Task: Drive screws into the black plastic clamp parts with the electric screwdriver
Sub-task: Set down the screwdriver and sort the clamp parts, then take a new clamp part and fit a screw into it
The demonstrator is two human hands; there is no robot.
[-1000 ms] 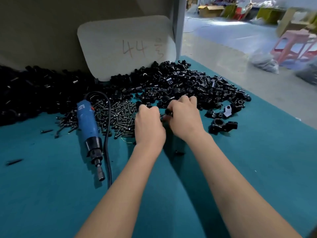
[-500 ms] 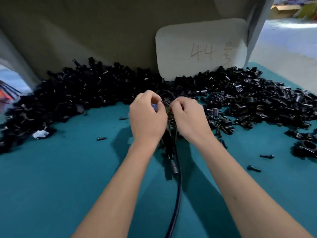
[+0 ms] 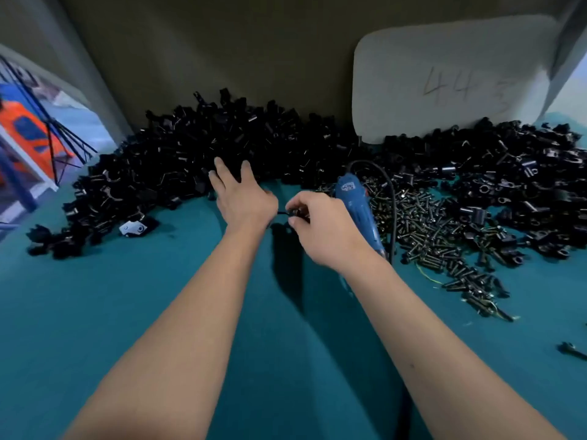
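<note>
A long heap of black plastic clamp parts (image 3: 197, 160) runs along the back of the teal table. My left hand (image 3: 241, 192) reaches toward it with straight, spread fingers, just at the heap's front edge. My right hand (image 3: 320, 227) pinches a small black screw or part (image 3: 287, 213) between thumb and fingers, close to my left wrist. The blue electric screwdriver (image 3: 357, 211) lies on the table right behind my right hand, its tip hidden by my wrist. A pile of dark screws (image 3: 444, 242) lies to its right.
More clamp parts (image 3: 514, 173) are heaped at the back right. A white board marked 44 (image 3: 451, 77) leans on the back wall. The screwdriver's black cord (image 3: 392, 198) loops over the screws. A white-faced part (image 3: 133, 228) and a stray screw (image 3: 571, 350) lie on the teal table (image 3: 127, 312).
My hands have come apart: the left has opened and stretched toward the left heap, the right keeps the small black piece. The view has swung left, showing the screwdriver beside my right hand.
</note>
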